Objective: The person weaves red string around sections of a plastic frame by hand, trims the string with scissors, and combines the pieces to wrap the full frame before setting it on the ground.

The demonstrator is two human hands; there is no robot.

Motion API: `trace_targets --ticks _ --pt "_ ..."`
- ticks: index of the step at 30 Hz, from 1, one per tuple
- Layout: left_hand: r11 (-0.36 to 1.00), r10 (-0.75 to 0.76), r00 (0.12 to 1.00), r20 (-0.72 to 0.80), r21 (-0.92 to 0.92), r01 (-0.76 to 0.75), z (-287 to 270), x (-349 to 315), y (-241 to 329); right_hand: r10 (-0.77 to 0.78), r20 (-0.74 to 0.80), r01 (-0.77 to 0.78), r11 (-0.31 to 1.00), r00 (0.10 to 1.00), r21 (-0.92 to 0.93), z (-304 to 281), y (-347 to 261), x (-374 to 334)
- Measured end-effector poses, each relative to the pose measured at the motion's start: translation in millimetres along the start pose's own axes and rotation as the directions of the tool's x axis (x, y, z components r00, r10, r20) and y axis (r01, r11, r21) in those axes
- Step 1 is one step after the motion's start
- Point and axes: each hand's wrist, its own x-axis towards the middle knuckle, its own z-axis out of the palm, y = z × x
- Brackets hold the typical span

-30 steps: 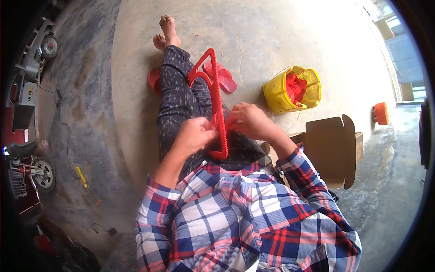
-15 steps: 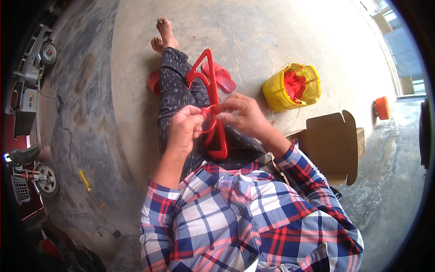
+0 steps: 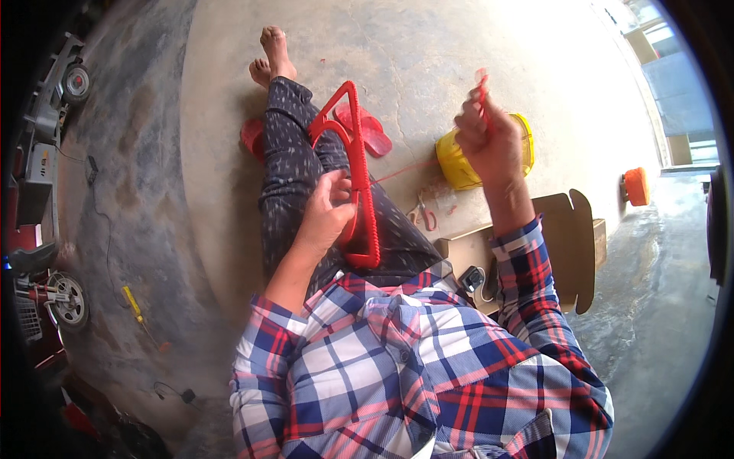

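Across my lap rests a long red frame with a ridged edge that looks wound with cord, and a curved inner part. My left hand is closed on its side at about mid-length. Up and out to the right, my right hand is raised, fingers closed around red cord, blurred at its upper end. A thin taut red strand runs from the frame toward the right, where my right hand and the yellow bucket stand. The hand hides much of the bucket and its contents.
Scissors lie on the floor right of my legs. An open cardboard box holds a small dark device. Red slippers lie beyond the frame. A yellow-handled tool and a wheeled vehicle are left; an orange object stands right.
My right hand has swung up and right, away from the frame, carrying red cord and drawing a strand taut. My left hand has let go of the cord loop and now grips the frame.
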Motion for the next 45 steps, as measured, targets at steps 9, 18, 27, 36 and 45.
trace_targets --ticks 9,18,27,36,45 --pt "0.928 -0.142 0.988 0.052 -0.342 0.151 10 11 6 0.606 -0.199 -0.606 0.597 0.770 -0.525 16 91 -36" --pt "0.876 -0.190 0.977 0.093 -0.433 0.212 8 10 -9 0.411 -0.155 -0.410 0.661 0.899 -0.628 -7 62 -63" --pt "1.000 0.021 0.975 -0.219 0.008 -0.020 2 5 7 0.244 -0.306 -0.353 0.854 0.920 -0.383 -31 54 -53" --pt "0.971 0.222 0.951 0.215 -0.142 -0.194 42 -15 76 0.590 0.237 -0.602 0.798 0.772 -0.027 7 89 -67" --pt "0.754 0.057 0.998 0.025 -0.656 -0.027 10 -8 95 0.254 -0.343 -0.319 0.936 0.904 -0.146 -104 80 -52"
